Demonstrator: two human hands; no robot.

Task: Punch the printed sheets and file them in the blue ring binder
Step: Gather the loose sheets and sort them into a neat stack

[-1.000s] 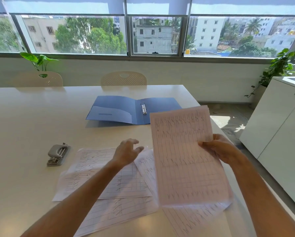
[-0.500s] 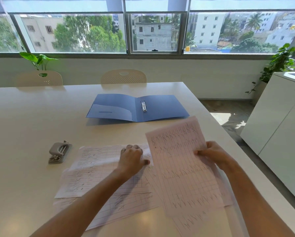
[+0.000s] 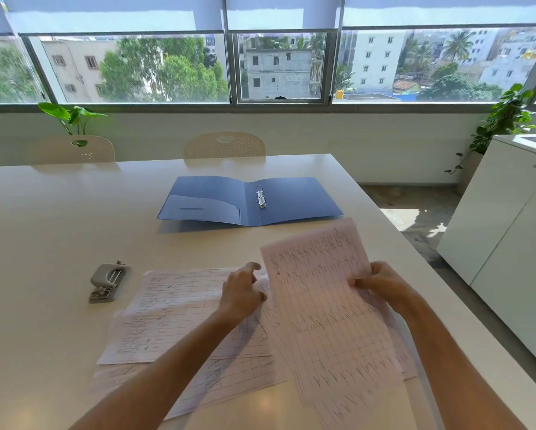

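- The hole punch (image 3: 109, 282) lies at the left of the worktop (image 3: 43, 231), well apart from both hands, and nothing is in its slot.
- Next to it, loose printed sheets (image 3: 173, 315) lie fanned out and overlapping on the worktop, not in one square pile.
- The left hand (image 3: 242, 293) rests on these flat sheets at their right upper part. Its grip looks curled with the fingertips against the paper edge, but I cannot tell if it pinches a sheet or only presses.
- The right hand (image 3: 381, 282) has its grip clamped on the right edge of the lifted sheet (image 3: 328, 311), which stands tilted above the others.
- I judge the step in hand is gathering the sheets. To do it well, the lifted sheet should be laid on the others and all edges knocked even, so that the holes will match.
- Only a thin stack should go into the punch at one time, pushed fully to the back.
- The blue ring binder (image 3: 291, 200) lies open behind the sheets, beyond the hands. Its ring mechanism (image 3: 260, 197) holds no paper, and the left inside pocket (image 3: 198, 209) seems to be empty too.
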